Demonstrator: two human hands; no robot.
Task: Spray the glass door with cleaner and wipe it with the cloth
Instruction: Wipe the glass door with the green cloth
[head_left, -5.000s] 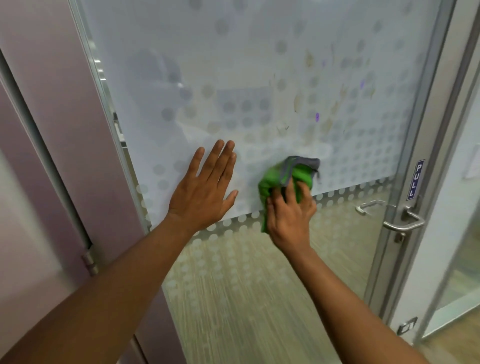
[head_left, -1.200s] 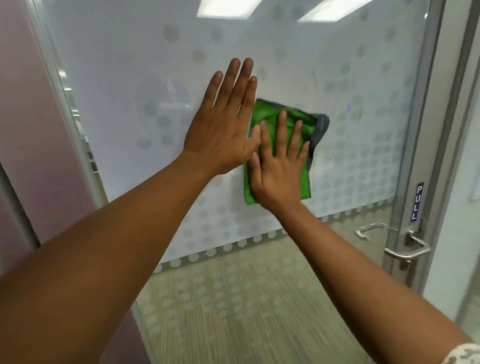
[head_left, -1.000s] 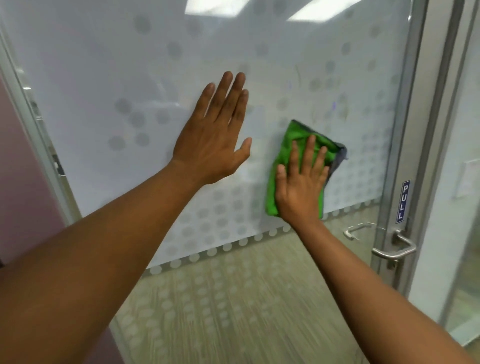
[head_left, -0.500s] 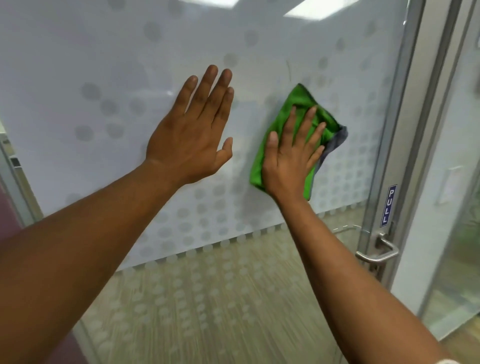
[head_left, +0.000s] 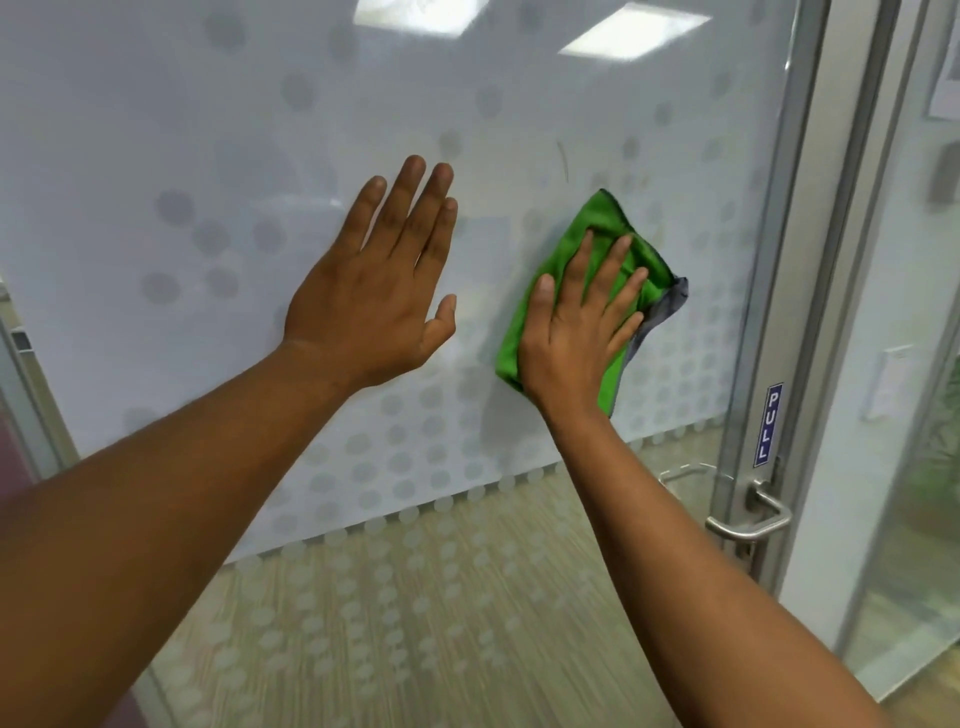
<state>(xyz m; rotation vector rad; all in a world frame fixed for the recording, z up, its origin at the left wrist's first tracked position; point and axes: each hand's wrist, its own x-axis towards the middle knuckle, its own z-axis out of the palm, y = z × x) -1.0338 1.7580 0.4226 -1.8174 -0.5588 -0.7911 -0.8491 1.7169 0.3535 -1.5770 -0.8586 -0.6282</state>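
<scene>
the left hand (head_left: 371, 291) lies flat and spread on the frosted glass door (head_left: 208, 130), holding nothing, just bracing. just to its right, not touching it, the right hand (head_left: 576, 332) is splayed flat too, pinning the green cloth (head_left: 605, 223) against the pane; it presses the cloth rather than gripping it. further right of that hand is the door frame with a blue pull label (head_left: 761, 425) and, lower, a metal handle (head_left: 753, 519).

what might go wrong, i'd guess: with only palm pressure on it, the folded cloth could slip or bunch and leave streaks, and the bare left palm may print fresh smudges on the pane. a hard push could also swing the door.

counted: two hands, one cloth, one door, one handle, one label. no spray bottle is in sight.
</scene>
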